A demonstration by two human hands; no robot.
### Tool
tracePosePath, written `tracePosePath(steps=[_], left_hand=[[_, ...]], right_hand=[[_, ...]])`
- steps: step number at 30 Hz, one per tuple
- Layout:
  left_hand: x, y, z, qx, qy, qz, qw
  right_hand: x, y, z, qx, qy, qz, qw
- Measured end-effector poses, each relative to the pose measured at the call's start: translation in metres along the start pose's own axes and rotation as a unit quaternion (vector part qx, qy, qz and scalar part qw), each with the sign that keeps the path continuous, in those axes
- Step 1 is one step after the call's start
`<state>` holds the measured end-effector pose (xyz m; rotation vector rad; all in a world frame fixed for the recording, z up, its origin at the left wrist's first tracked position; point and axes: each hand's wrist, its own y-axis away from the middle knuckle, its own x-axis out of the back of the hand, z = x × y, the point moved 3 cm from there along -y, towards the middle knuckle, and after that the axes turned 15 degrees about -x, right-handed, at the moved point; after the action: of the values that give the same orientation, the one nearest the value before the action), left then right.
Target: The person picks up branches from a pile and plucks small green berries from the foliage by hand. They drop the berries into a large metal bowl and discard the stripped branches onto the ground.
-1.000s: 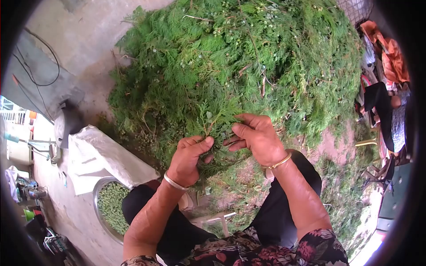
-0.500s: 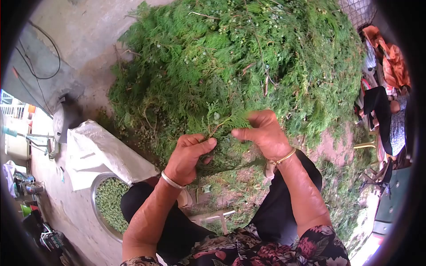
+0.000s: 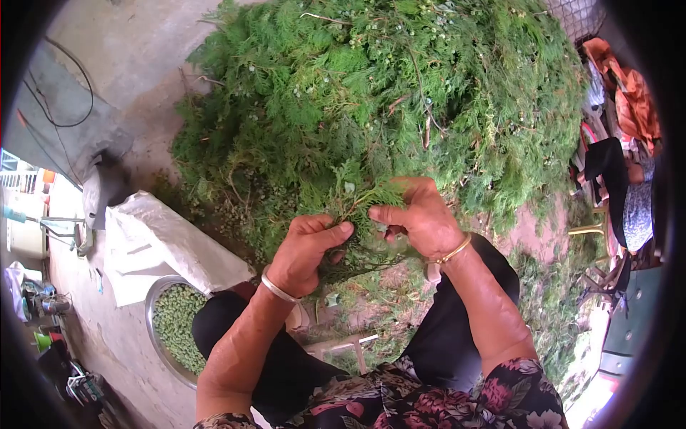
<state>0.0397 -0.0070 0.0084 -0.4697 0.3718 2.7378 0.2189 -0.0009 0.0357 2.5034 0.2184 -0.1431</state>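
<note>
Between my hands is a green cypress-like sprig (image 3: 359, 202) with flat, scaly leaves and a pale round cone near its tip. The thumb and fingers of my left hand (image 3: 304, 254) pinch its stem end. My right hand (image 3: 423, 218) is closed on the leafy side of the same sprig, its thumb pressed to the fingers. Just beyond both hands rises a big heap of the same cut branches (image 3: 343, 93), dotted with small pale cones. Exactly what lies under my right fingertips is hidden.
To my left, a metal basin (image 3: 151, 314) holds many small green cones, beside a white sack (image 3: 168, 236). A small wooden stool (image 3: 339, 348) stands between my legs. Orange cloth (image 3: 629, 100) and other clothing hang at the right. Loose sprigs litter the ground.
My right hand has shifted slightly, its thumb now closer to my left hand and its fingers closed on the sprig's leaves. My left hand keeps its pinch in nearly the same spot.
</note>
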Motion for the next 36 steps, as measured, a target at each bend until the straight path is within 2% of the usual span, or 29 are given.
tracePosePath(steps=[3,5,9,12,14,15,17,18,20,21,22,24,25,26,28,30,32,34,36], left_hand=[[-0.001,0.001,0.0,-0.004,0.006,0.004,1.0],[0.0,-0.001,-0.004,-0.004,0.004,0.018,1.0],[0.0,-0.002,-0.005,0.0,-0.016,0.035,0.999],[0.001,-0.001,-0.006,-0.006,-0.023,0.015,1.0],[-0.003,0.001,-0.005,-0.009,-0.027,0.019,0.999],[-0.005,0.001,-0.003,-0.014,-0.032,0.024,0.999],[-0.007,0.002,-0.002,-0.027,-0.036,0.021,0.999],[-0.008,0.003,-0.001,-0.041,-0.04,0.017,0.998],[-0.004,0.008,0.002,-0.027,-0.036,0.031,0.999],[0.0,0.011,0.004,-0.013,-0.032,0.047,0.998],[0.002,0.012,0.008,-0.014,-0.033,0.047,0.998],[0.004,0.015,0.015,-0.018,0.054,0.026,0.998],[0.006,0.015,0.017,-0.017,0.052,0.027,0.998],[0.007,0.015,0.019,0.0,0.083,0.039,0.996],[0.012,0.015,0.015,0.018,0.114,0.05,0.992],[0.019,0.013,0.005,0.024,0.178,0.067,0.982],[0.017,0.012,0.003,0.033,0.181,0.087,0.979],[0.014,0.012,0.0,0.043,0.185,0.106,0.976],[0.013,0.01,-0.003,0.03,0.166,0.118,0.979]], right_hand=[[0.002,-0.003,0.004,0.005,-0.037,-0.014,0.999],[-0.002,-0.003,0.007,-0.072,-0.065,0.023,0.995],[-0.001,-0.007,0.016,-0.085,-0.098,0.055,0.99],[0.0,-0.007,0.011,-0.037,-0.064,0.014,0.997],[0.001,-0.007,0.009,0.055,0.036,0.107,0.992],[0.003,-0.012,0.014,0.054,0.035,0.107,0.992],[0.009,-0.016,0.017,0.135,0.218,0.224,0.94],[0.011,-0.015,0.013,0.134,0.219,0.224,0.94],[0.026,-0.009,-0.003,0.162,-0.009,0.261,0.952],[0.036,-0.008,-0.006,0.158,-0.064,0.245,0.954],[0.037,-0.005,-0.008,0.159,-0.064,0.245,0.954],[0.034,-0.005,-0.001,0.051,-0.222,0.14,0.964],[0.033,-0.005,0.003,0.024,-0.254,0.103,0.962],[0.034,-0.004,0.003,0.023,-0.255,0.102,0.961],[0.031,-0.003,0.002,-0.017,-0.243,0.02,0.97],[0.023,0.0,-0.003,-0.043,-0.245,-0.006,0.968],[0.017,0.001,-0.003,-0.066,-0.25,-0.033,0.966],[0.009,0.004,0.0,-0.059,-0.11,-0.076,0.989],[0.001,0.001,0.006,-0.06,-0.085,-0.093,0.99]])
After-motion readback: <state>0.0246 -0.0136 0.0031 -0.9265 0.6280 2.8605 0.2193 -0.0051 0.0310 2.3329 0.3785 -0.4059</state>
